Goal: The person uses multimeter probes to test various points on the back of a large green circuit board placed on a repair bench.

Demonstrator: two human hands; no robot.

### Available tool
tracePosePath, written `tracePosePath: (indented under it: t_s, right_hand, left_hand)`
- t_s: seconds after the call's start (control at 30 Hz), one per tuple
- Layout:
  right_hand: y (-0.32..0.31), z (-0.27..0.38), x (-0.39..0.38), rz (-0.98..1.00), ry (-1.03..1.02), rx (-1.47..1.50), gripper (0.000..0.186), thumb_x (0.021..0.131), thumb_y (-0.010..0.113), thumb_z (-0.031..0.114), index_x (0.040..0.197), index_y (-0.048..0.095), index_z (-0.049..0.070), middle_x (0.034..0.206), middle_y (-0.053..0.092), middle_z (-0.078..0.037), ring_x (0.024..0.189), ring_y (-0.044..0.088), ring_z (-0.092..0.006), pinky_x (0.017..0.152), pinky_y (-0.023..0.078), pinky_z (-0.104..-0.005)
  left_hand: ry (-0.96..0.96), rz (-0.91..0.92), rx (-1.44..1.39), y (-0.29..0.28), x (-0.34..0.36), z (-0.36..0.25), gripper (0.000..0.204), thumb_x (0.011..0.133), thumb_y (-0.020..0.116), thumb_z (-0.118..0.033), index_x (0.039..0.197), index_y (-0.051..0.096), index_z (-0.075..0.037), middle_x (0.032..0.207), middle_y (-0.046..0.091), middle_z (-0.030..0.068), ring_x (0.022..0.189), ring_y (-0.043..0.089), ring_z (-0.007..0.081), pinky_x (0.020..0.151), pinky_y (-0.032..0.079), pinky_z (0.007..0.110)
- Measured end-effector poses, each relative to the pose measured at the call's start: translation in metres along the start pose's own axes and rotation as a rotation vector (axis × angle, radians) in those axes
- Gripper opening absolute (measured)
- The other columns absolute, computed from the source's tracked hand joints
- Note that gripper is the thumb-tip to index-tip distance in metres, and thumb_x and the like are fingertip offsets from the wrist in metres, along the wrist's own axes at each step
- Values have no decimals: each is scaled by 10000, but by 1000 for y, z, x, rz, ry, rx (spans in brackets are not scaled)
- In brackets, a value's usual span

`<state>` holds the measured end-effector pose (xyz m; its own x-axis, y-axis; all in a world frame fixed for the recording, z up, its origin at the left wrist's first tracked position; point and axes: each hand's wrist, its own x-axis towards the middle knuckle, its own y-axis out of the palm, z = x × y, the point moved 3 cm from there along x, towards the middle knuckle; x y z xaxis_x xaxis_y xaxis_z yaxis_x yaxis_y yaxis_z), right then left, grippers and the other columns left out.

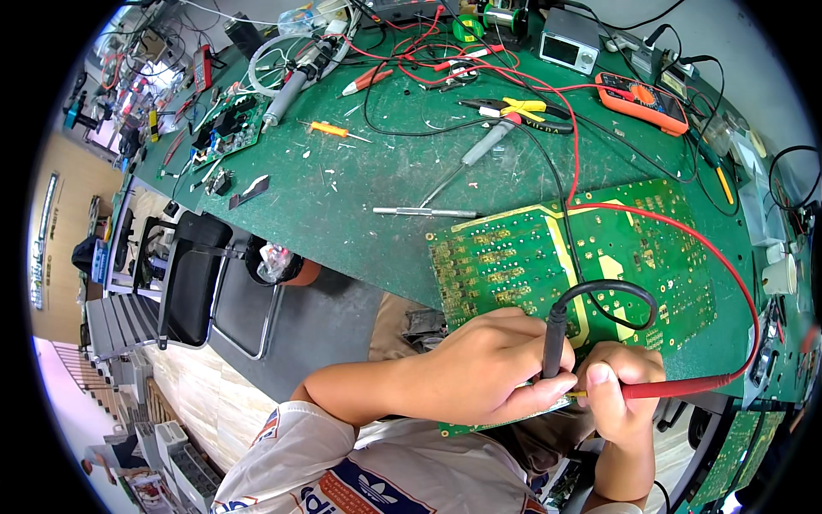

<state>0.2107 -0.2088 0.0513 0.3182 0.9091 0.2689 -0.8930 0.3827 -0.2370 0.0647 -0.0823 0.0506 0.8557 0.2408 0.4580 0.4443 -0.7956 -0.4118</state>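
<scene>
My left hand (pixel 492 364) is closed round a black multimeter probe (pixel 555 343), which stands nearly upright with its cable looping up and to the right. Facing it, my right hand (pixel 618 385) pinches a red multimeter probe (pixel 681 388) lying almost level, its thin end toward my left fingers. The two hands nearly meet over the near edge of a large green circuit board (pixel 522 265), which shows solder points and gold traces. My fingers hide the probe tips and whatever they touch. Both leads run across the board toward the back of the table.
An orange multimeter (pixel 642 104) lies at the far right beside a small boxed meter (pixel 569 43). Yellow-black pliers (pixel 527 111), a soldering iron (pixel 488 146), a metal rod (pixel 425 212) and an orange screwdriver (pixel 329 129) lie beyond the board. A populated board (pixel 229 128) sits left.
</scene>
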Motion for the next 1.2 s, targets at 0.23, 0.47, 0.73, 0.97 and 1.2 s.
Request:
tracePosePath:
  t_s: [0.23,0.47,0.73,0.97,1.2]
  right_hand:
    - [-1,0,-2,-40,15,61,235,893,671,35,688,564,-6,600,603,-114,492,578,-237,485,436,-335]
    - [-2,3,0,-49,32,52,232,888,679,28,683,577,-11,592,592,-99,487,565,-221,479,419,-340]
    - [-22,4,4,-192,59,216,299,960,618,50,673,543,8,604,620,-52,481,556,-107,456,427,-269]
    - [-21,-7,4,-121,116,201,331,958,646,68,656,522,12,562,538,-24,472,486,-94,444,358,-285]
    - [-18,-6,7,-74,115,124,394,931,713,128,623,492,24,531,448,-16,470,379,-103,434,288,-309]
  left_hand:
    - [-26,-5,-11,0,-1,-1,157,858,765,-92,964,656,-55,845,673,75,730,634,268,671,481,386]
    - [-44,-3,-15,-3,2,-1,140,844,764,-75,944,667,-57,850,675,81,771,654,273,709,495,384]
    - [-153,38,-74,-4,-2,1,177,950,675,-211,917,637,-41,842,700,82,760,654,234,715,507,368]
    - [-215,82,-114,-2,1,0,230,995,639,-245,987,625,-15,861,730,106,800,662,211,747,507,350]
    - [-193,86,-57,-4,2,-2,253,991,639,-277,979,651,-25,856,735,91,801,663,218,750,502,361]
